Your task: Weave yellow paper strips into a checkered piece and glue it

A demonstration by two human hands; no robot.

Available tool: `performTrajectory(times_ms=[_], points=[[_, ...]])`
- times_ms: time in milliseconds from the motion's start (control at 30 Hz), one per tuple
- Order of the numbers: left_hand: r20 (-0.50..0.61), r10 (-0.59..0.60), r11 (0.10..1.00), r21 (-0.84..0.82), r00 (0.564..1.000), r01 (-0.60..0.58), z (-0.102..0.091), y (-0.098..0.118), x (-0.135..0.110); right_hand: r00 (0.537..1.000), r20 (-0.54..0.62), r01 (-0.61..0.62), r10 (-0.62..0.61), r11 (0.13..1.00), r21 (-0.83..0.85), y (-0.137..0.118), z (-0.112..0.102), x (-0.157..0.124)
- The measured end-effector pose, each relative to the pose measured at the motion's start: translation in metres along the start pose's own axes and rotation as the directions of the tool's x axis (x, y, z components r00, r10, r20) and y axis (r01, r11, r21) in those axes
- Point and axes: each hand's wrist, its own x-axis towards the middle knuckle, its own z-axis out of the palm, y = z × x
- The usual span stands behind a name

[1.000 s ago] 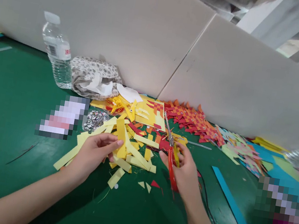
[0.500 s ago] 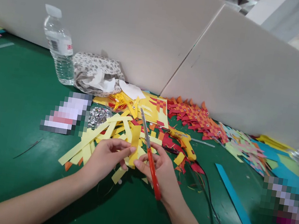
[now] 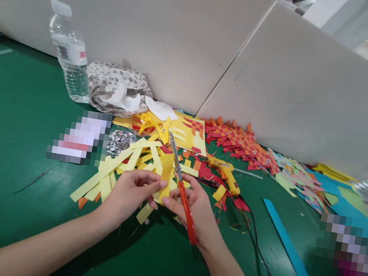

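We have the yellow strip (image 3: 166, 171) upright above the pile (image 3: 101, 185) of paler strips, between our two hands and just beside the scissors (image 3: 182, 190). Our left hand (image 3: 133, 191) pinches it low down, thumb against the curled fingers, its upper part standing free. Our right hand (image 3: 196, 206) is half curled about the scissors' red handles, blades pointing up and away; its thumb comes to the strip's lower end, though we cannot tell whether it grips there. We judge the strip to be paper or thin card: next to no weight, stiff enough to stand from a pinch, yet quick to crease if squeezed hard or bent. It should not slip much — a light hold near one end, flat across its width, ought to do. The scissors look heavier and smoother, and we would take them by the handles only.
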Motion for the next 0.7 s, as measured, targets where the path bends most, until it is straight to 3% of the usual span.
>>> performTrajectory(times_ms=[700], points=[[0.008, -0.032, 0.999, -0.023, 0.999, 0.032, -0.0003, 0.0018, -0.0011, 1.0, 0.025, -0.017, 0.017, 1.0, 0.021, -0.0033, -0.0017, -0.0028]])
